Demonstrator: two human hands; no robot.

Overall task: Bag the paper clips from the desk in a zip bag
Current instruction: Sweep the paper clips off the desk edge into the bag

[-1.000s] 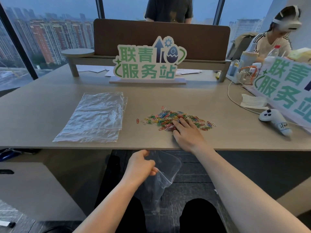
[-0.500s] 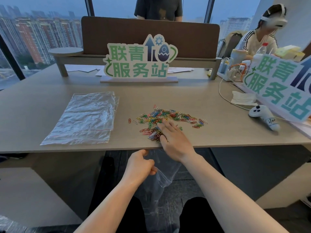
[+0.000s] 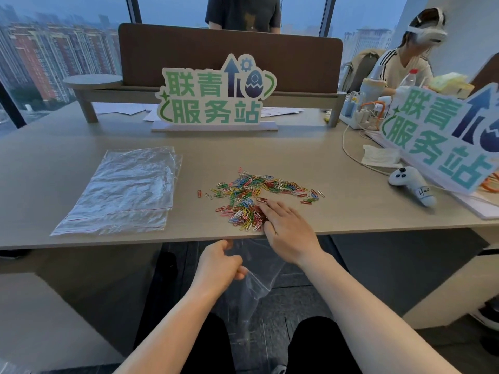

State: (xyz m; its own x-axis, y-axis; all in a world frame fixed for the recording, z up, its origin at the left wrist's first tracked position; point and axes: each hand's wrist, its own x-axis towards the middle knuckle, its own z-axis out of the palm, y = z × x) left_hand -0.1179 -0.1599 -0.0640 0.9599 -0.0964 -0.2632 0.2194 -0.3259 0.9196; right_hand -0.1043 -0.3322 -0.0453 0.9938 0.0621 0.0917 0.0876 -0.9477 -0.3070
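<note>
Head view shows the right hand [image 3: 289,230] lying flat on the near edge of the beige wooden desk [image 3: 351,206], palm down, fingers spread and pointing away from the person and a little leftward. Its fingertips rest on the near clump of the scattered multicoloured wire paper clips [image 3: 259,195]. The clips form a loose band whose long axis runs from just left of the fingertips out to the far right of the hand, with one lobe reaching down to the desk edge beside the thumb; single clips point every way.

Below the desk edge, just left of and under the right wrist, the left hand [image 3: 218,265] is closed, thumb and fingers pinching the mouth of a clear plastic zip bag [image 3: 256,287]. The bag hangs from that pinch with its long axis vertical and its opening up at the desk edge.

Well to the left of both hands lies a flat stack of clear zip bags [image 3: 124,190].

Compared with a second ago, the right hand has slid back from the middle of the pile to the desk edge, dragging a clump of clips with it; the left hand's pinch on the bag is unchanged.
</note>
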